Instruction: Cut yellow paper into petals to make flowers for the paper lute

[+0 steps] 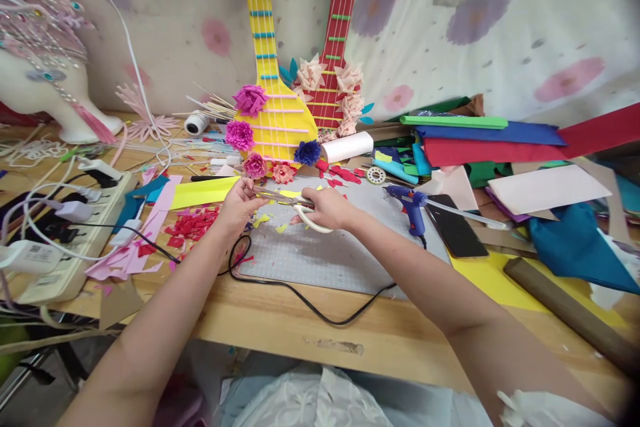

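My right hand (327, 208) is closed around the white-handled scissors (317, 223), whose metal blades point left towards my other hand. My left hand (241, 203) pinches with bent fingers at the tips of the blades. A yellow paper strip (205, 193) runs into that hand from the left; the exact grip is partly hidden behind the fingers. Small yellow scraps (261, 220) lie below the blades on the grey cutting mat (310, 267). More yellow paper shows just behind the scissors.
Behind my hands stand a yellow paper lute (280, 120) with flowers and a red one (325, 100). A blue glue gun (411, 207) and a phone (456, 227) lie right. A black cable (300, 290) loops in front. Left are red scraps (193, 227) and a power strip (85, 240).
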`<state>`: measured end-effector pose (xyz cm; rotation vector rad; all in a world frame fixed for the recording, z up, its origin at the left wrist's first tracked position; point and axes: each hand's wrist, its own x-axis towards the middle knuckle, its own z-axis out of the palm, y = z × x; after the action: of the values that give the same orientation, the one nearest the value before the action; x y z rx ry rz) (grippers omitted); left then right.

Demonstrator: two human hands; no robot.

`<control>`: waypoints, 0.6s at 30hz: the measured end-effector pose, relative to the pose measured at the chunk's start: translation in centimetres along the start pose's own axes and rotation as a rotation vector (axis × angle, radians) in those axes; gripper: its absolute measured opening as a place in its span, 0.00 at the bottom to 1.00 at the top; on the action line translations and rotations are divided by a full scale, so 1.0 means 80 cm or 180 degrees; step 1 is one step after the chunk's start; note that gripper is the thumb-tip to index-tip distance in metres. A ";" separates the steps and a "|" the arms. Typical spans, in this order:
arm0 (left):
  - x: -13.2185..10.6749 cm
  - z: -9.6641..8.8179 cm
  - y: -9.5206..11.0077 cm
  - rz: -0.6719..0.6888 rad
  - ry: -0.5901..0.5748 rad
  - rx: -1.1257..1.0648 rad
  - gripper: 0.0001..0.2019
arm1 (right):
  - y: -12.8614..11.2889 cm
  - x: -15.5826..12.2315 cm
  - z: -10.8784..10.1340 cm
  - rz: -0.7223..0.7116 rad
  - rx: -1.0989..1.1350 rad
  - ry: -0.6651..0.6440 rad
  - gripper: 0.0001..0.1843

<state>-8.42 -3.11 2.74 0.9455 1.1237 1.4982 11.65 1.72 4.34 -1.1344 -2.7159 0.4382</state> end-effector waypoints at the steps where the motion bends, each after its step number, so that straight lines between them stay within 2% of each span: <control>1: -0.001 -0.002 0.002 0.0000 0.0007 0.0026 0.23 | -0.001 0.002 0.001 -0.0036 0.0004 0.0006 0.27; 9: -0.007 -0.023 0.013 -0.0027 0.0041 0.0202 0.23 | -0.006 0.016 0.007 -0.0285 0.0082 -0.0006 0.27; 13: -0.009 -0.034 0.015 -0.0106 0.0115 0.0298 0.23 | -0.008 0.022 0.005 -0.0266 0.0133 -0.0049 0.26; 18: -0.011 -0.039 0.013 -0.0257 0.0168 0.0221 0.22 | -0.012 0.026 0.008 -0.0331 0.0239 -0.0164 0.28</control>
<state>-11.44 -4.62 2.94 0.9015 1.2447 1.4340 9.39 2.43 4.14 -0.9709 -2.7612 0.5558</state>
